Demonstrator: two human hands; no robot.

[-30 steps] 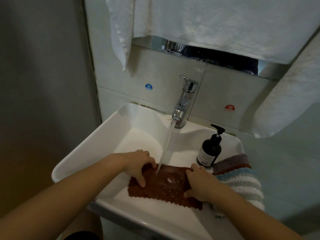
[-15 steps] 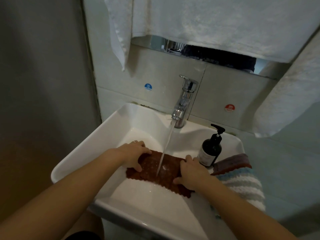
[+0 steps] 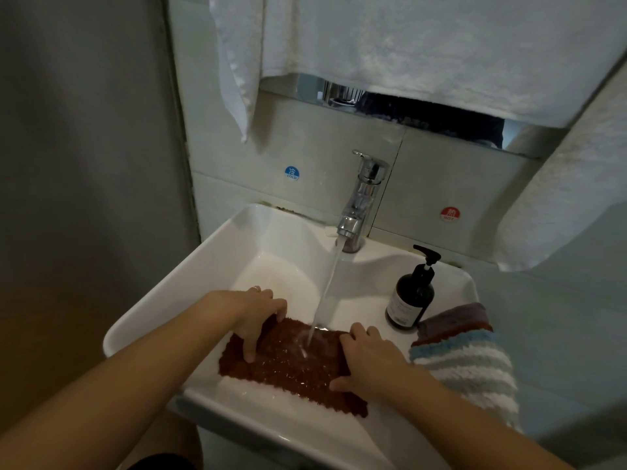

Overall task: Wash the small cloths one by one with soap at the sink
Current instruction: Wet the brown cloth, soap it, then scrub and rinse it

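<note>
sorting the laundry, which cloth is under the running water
The dark red cloth, spread in the sink between both hands. The striped cloth lies on the rim, out of the stream.

Both your forearms reach in from the bottom corners, bare to the elbow and angled toward each other. Your left hand [image 3: 252,317] lies palm down with the wrist nearly straight; its fingers are curled, the tips pressing downward, and one finger stretches further toward you than the rest. A ring [image 3: 256,288] shows on one of its fingers. Your right hand [image 3: 368,359] also lies palm down, fingers bent at the knuckles and pointing away from you, thumb spread out to the side nearest you. The two hands are apart, roughly level with each other.
</note>
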